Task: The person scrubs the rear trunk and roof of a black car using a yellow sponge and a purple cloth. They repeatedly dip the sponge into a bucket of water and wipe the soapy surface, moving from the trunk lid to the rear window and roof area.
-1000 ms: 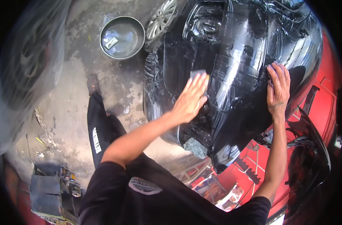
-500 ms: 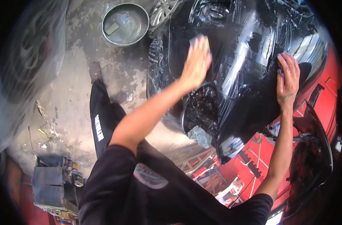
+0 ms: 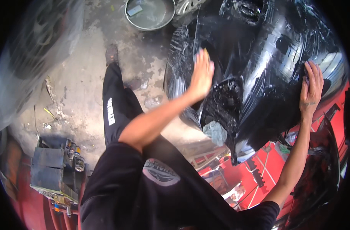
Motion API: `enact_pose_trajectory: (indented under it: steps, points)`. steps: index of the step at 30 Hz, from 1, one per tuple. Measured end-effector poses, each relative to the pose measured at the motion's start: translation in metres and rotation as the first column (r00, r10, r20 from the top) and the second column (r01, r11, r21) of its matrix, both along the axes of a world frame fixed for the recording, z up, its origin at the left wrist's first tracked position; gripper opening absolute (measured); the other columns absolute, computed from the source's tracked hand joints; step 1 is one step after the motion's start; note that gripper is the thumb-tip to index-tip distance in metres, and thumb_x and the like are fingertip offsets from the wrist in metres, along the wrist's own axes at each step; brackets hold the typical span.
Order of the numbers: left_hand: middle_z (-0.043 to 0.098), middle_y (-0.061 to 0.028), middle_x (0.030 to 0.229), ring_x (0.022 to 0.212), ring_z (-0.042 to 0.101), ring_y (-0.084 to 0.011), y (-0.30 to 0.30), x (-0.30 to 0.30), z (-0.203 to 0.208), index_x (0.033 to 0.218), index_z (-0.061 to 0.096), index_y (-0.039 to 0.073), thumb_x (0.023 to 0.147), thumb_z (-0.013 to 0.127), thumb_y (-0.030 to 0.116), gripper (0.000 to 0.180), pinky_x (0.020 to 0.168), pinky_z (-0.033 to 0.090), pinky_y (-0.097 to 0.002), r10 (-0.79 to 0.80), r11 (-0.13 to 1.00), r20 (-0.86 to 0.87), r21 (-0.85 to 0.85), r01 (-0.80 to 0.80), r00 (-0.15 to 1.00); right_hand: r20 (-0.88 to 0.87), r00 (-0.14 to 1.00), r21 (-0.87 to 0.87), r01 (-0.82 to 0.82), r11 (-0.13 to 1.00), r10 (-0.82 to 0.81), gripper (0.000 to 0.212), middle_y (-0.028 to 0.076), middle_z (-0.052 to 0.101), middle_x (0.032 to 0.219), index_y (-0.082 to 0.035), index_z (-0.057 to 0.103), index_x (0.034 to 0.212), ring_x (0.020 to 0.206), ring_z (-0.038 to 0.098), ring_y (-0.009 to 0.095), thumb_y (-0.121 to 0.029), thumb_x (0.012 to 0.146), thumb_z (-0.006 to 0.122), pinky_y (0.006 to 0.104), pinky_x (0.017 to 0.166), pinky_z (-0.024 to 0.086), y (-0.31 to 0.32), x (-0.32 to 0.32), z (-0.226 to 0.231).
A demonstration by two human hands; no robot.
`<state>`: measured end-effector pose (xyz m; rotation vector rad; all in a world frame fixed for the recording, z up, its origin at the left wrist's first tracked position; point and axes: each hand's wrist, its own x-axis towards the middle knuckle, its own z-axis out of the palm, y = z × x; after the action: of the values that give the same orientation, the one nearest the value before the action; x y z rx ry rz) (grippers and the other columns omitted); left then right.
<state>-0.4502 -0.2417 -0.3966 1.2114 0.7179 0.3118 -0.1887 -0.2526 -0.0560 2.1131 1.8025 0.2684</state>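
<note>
Left hand: the left hand (image 3: 201, 74) is lying flat with fingers together at the upper centre of the frame, pressing a small yellowish pad (image 3: 205, 52), possibly a sanding sponge, against the panel; only the pad's edge is showing past the fingertips.
Right hand: the right hand (image 3: 311, 89) is resting open, fingers spread, on the panel's right side, grasping nothing.
Panel: one glossy black car body panel (image 3: 259, 69) is filling the upper right of the frame, wet streaks running across it.
Basin: one round metal basin (image 3: 150, 15) is sitting on the concrete floor (image 3: 79, 88) at the top centre, just left of the panel.
Rag: one grey rag (image 3: 215, 132) is hanging below the panel's lower edge.
Cans: about three small cans (image 3: 76, 153) are standing at the lower left.
</note>
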Motion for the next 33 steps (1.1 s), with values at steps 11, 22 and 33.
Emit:
enact_pose_trajectory:
  steps: [11,22,33]
  points:
    - [0.008,-0.0223,0.18,0.167,0.005,-0.036,0.137,0.138,-0.106,0.172,0.013,0.001,0.117,0.027,0.051,0.076,0.135,0.006,-0.0456,0.034,0.983,0.104,0.175,-0.052,0.994,-0.012,1.0,0.02,-0.003,1.0,0.003,0.05,0.015,0.064,0.145,-0.005,0.069,0.136,0.146,0.051,0.04,0.003,0.089,0.057,0.0509,0.125,0.036,0.017,0.003,-0.01]
    - [0.018,-0.0263,0.177,0.166,0.014,-0.04,0.223,0.223,-0.106,0.169,0.022,-0.002,0.118,0.033,0.041,0.068,0.134,0.012,-0.0496,0.036,0.955,0.183,0.284,-0.088,0.982,-0.015,0.998,-0.058,0.068,0.996,-0.069,0.05,0.021,0.063,0.146,-0.002,0.069,0.135,0.145,0.051,0.047,-0.002,0.086,0.057,0.0636,0.126,0.03,0.015,0.008,-0.01]
    - [0.017,-0.021,0.179,0.167,0.012,-0.0355,0.214,0.189,-0.122,0.17,0.022,0.0,0.118,0.029,0.041,0.067,0.134,0.01,-0.049,-0.001,1.0,0.068,-0.016,0.002,0.998,-0.045,0.995,-0.071,0.08,0.994,-0.083,0.042,0.021,0.065,0.144,-0.006,0.07,0.136,0.142,0.054,0.048,-0.003,0.095,0.062,0.0678,0.121,0.036,0.009,0.009,-0.008]
